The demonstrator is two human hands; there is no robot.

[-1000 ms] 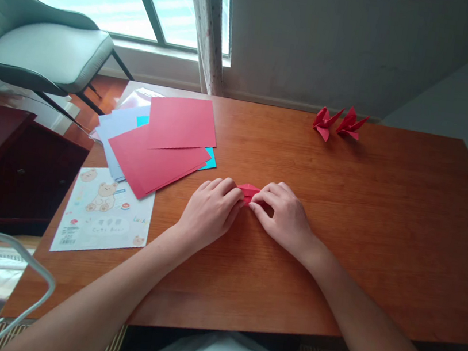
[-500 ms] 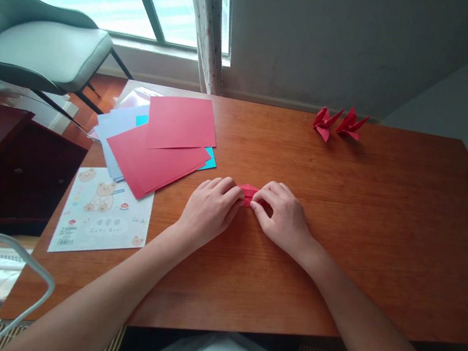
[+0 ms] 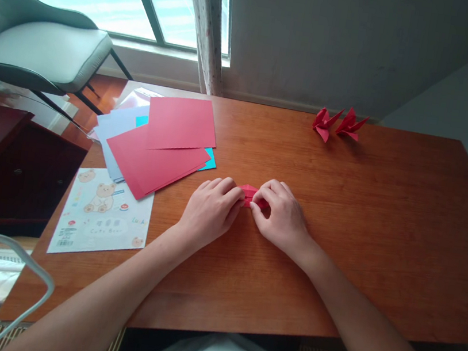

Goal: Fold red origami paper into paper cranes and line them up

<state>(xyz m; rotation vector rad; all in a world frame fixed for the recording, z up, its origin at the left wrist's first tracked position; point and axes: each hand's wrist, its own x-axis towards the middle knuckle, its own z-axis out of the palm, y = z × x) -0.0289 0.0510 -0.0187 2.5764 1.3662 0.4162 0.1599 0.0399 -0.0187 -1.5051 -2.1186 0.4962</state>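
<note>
A small piece of folded red paper [image 3: 249, 194] lies on the table between my two hands. My left hand [image 3: 213, 204] is closed on its left end, with the thumb and fingers pinched together. On the other side, my right hand [image 3: 280, 212] pinches the paper's right part between thumb and index finger. Most of the folded paper is covered by my fingers; only its middle shows, with a crease running across. Two red origami cranes [image 3: 326, 124] stand near the far edge of the table.
Red paper sheets [image 3: 182, 125] lie fanned over white and blue sheets at the left of the wooden table [image 3: 382, 237]. Nearer is a cover sheet with bears [image 3: 102, 212]. A chair [image 3: 46, 50] stands by the window, and a white curved bar [image 3: 40, 270] is at lower left.
My right hand has shifted very slightly, its fingers a little higher on the paper's right part. My left hand stays in place.
</note>
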